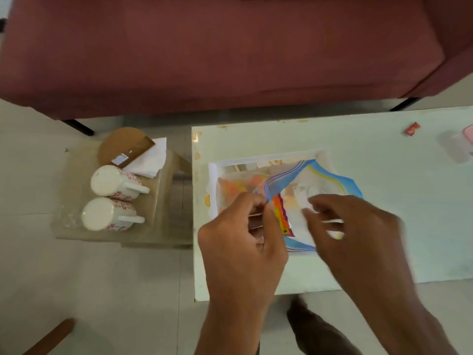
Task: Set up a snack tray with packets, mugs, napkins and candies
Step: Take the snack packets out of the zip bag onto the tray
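Observation:
A white tray lies on the white table. Over it sits a clear zip bag with a blue edge, with an orange-red snack packet and blurred orange contents inside. My left hand pinches the bag's zip edge near the packet. My right hand is blurred, its fingers curled at the bag's other side, seemingly gripping it. Two white mugs with red flowers, one above the other, lie on their sides on a low stool at left, beside white napkins.
A round brown board rests on the stool by the napkins. A red candy and a pink-white object lie at the table's far right. A maroon sofa stands behind. My foot shows under the table edge.

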`<state>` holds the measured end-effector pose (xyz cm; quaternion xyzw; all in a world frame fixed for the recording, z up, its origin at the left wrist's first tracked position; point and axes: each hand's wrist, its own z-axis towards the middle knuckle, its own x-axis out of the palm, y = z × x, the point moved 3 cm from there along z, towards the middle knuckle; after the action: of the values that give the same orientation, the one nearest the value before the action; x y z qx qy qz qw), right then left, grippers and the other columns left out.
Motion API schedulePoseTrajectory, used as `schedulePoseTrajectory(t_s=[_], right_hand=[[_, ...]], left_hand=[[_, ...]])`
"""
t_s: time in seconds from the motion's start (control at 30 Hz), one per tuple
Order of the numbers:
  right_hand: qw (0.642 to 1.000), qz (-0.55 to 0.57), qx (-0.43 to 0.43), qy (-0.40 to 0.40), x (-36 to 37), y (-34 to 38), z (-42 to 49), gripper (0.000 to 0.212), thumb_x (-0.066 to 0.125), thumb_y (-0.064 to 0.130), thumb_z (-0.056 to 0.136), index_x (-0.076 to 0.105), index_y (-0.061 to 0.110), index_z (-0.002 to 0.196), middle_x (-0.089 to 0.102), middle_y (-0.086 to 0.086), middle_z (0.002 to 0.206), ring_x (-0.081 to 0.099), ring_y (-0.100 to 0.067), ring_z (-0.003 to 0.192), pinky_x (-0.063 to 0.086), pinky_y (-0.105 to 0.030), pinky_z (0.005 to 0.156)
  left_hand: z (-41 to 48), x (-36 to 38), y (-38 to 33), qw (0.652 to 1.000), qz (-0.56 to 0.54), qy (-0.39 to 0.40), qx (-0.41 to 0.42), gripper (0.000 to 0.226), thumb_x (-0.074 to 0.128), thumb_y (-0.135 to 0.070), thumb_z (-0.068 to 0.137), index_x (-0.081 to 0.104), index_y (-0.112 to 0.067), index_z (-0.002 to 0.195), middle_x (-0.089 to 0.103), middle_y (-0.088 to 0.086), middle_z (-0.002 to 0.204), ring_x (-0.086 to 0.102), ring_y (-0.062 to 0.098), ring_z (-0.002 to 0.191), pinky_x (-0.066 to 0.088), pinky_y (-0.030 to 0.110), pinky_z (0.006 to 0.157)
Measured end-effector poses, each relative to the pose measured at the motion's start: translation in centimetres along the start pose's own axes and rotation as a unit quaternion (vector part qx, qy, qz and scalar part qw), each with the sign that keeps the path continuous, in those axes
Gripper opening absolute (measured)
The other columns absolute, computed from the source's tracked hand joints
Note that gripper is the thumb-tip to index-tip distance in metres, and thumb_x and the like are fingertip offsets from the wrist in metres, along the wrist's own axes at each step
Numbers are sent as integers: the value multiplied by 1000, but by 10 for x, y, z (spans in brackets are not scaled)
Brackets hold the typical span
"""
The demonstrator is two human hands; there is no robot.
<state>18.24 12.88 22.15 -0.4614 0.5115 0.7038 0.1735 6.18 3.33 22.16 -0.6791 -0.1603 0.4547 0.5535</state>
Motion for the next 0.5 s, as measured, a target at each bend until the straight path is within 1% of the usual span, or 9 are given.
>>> schedulePoseTrajectory(t_s=[0.07,0.1,0.17,0.23,0.3,0.33,0.4,0.43,0.5], right_hand=[[982,-42,104,151,29,-6,7,42,68,46,83,66,14,109,71,-3,97,68,-17,83,56,-34,78],[967,-51,134,211,42,-8,13,50,65,54,81,63,14,111,70,-3,99,67,-21,88,54,-37,80],[944,-28,154,291,63,-9,22,53,55,62,72,65,17,98,68,0,93,65,-20,88,50,-32,72],[937,5,143,319,80,-10,26,37,49,54,67,54,17,65,58,-1,70,57,-19,69,37,-26,54],[934,-7,128,333,92,-17,24,33,57,34,79,38,15,59,48,-3,67,51,-23,68,30,-28,53],[935,-30,116,335,96,-24,22,30,57,26,87,41,13,65,50,-6,75,52,-27,75,32,-29,59],[941,-72,88,319,93,-36,19,10,55,23,94,56,13,94,61,-11,93,56,-32,88,40,-33,68],[946,-73,74,308,87,-39,17,18,56,25,94,58,16,109,65,-12,101,58,-33,93,46,-36,72],[960,-23,54,275,59,-44,11,28,59,29,94,58,23,121,68,-8,106,62,-31,95,54,-39,78]], left_hand=[[-8,-1,5,1000,12,-3,10,9,67,-22,89,72,-16,86,77,-10,78,73,-3,70,56,11,54],[-12,-2,7,1000,16,-7,11,8,67,-20,88,72,-15,85,77,-10,76,73,-2,69,55,9,54],[-22,-1,12,1000,23,-16,4,6,68,-17,86,73,-15,82,75,-10,72,73,-3,67,55,8,55],[-32,2,17,999,33,-27,-8,5,69,-16,85,73,-15,81,74,-11,70,73,-4,67,52,5,55],[-41,7,22,998,44,-28,-23,5,71,-15,86,73,-16,81,72,-12,70,72,-5,71,50,2,55],[-44,9,23,998,53,-28,-31,7,73,-15,88,73,-16,81,71,-14,70,72,-8,74,49,1,55],[-47,14,26,996,72,-37,-49,6,75,-17,88,72,-17,82,68,-18,71,69,-14,78,46,-1,54],[-47,15,27,994,77,-45,-59,5,74,-18,87,71,-17,83,68,-18,71,68,-15,81,45,-2,53],[-47,19,27,991,88,-63,-74,5,74,-17,87,70,-18,83,69,-16,72,67,-13,84,45,-2,53]])
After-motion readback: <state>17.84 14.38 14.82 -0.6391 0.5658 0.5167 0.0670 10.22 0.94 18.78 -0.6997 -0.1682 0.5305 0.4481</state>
